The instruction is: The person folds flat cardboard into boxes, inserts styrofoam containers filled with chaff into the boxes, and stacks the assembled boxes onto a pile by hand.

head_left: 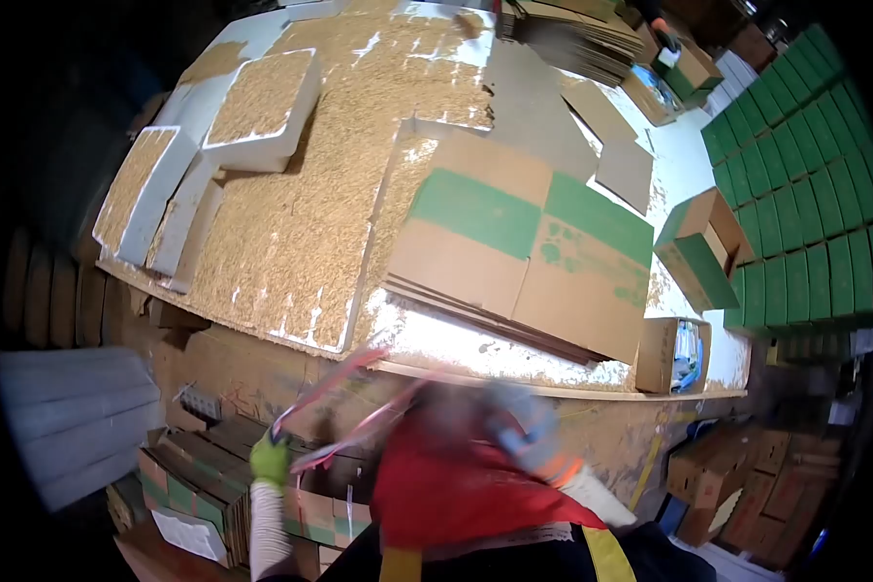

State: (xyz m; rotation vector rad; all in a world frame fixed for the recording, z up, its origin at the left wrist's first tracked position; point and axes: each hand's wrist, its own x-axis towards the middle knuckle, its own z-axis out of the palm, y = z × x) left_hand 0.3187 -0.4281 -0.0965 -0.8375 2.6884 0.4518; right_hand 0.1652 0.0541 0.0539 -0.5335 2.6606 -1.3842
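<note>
My left hand [270, 459], in a green glove, is closed round a thin pink-and-white strip [332, 381] that looks like plastic twine. Loose lengths of it stretch away to the right, smeared by motion. Against the front of a red garment, my right hand [524, 429] wears a grey-blue glove with an orange cuff. It is too blurred to show its fingers. Ahead of both hands, a stack of flattened cardboard boxes [480, 252] with green bands lies on the table. Below my left hand stand bundled flat cartons [199, 475].
Tan granular material [281, 223] covers much of the white table, with filled white foam blocks [262, 107] at the left. Green boxes [795, 184] are piled at the right. An open carton [703, 242] and a small box of blue packets [658, 354] stand nearer. A co-worker's glove [663, 36] shows at the back.
</note>
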